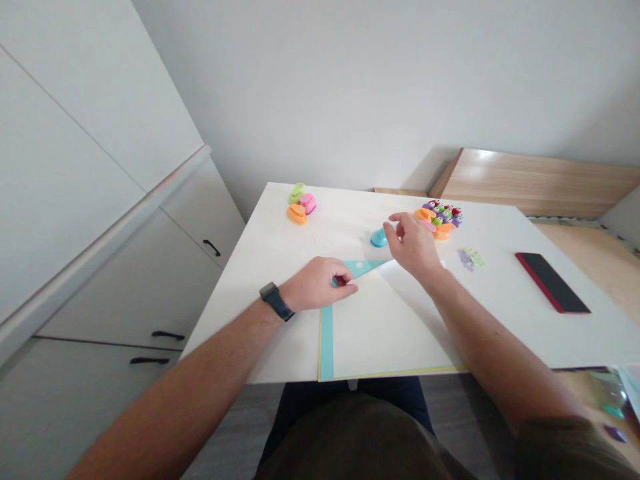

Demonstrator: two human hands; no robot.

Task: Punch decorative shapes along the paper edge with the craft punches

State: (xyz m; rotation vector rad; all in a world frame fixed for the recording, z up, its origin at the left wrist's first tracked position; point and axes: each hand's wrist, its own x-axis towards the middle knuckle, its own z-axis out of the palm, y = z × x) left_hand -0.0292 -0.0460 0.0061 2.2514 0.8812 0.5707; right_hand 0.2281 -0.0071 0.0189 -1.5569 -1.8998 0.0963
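Pinched between thumb and fingers of the left hand (pixel 320 283) is the folded-over blue corner (pixel 364 267) of the paper stack (pixel 380 333), which lies at the near edge of the white table (pixel 260 267). Over by a small blue punch (pixel 379 238) the right hand (pixel 413 248) hovers, fingers loosely spread and holding nothing, with a heap of coloured punches (pixel 440 219) just beyond it

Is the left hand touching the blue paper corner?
Touching. The head view shows the left hand with its fingers curled over the left end of the folded blue paper corner, with no gap between them.
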